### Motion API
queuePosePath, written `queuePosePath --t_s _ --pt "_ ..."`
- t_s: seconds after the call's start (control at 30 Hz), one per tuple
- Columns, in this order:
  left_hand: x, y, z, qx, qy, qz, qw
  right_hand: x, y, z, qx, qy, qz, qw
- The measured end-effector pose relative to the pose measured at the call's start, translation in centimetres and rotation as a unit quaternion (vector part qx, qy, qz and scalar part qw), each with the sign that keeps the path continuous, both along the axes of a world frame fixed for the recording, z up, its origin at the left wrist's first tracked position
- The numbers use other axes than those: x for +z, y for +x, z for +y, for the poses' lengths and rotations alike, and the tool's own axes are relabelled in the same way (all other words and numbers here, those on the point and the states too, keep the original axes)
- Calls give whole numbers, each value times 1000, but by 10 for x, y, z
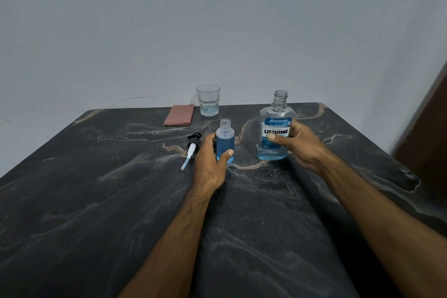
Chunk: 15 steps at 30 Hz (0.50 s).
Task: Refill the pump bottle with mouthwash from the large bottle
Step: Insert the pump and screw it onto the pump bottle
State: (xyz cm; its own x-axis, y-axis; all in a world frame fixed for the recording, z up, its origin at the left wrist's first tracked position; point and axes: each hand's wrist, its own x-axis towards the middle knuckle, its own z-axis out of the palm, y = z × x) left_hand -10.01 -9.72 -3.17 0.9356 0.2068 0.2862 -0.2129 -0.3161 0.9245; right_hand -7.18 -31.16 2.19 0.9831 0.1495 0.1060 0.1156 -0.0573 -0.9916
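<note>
A small clear pump bottle stands upright on the dark marble table, its neck uncapped and blue mouthwash filling most of its body. My left hand grips it from the left, thumb across its front. To the right the large Listerine bottle stands upright without a cap, with a low layer of blue liquid at its base. My right hand holds it round its right side, thumb on the label. The black pump head with its white tube lies on the table left of the small bottle.
A drinking glass with a little clear liquid stands near the table's far edge. A folded pink cloth lies left of it. A grey wall rises behind the table, and a dark brown panel stands at the right.
</note>
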Motion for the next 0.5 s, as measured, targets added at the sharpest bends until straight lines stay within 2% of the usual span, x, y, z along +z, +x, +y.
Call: queuePosePath --t_s 0.37,0.5 --pt "0 -1 0 -2 4 1 1000 -6 -1 -1 8 17 0 1000" --pt "0 -2 0 -3 0 1 1000 -12 -3 -2 -22 -28 -11 999"
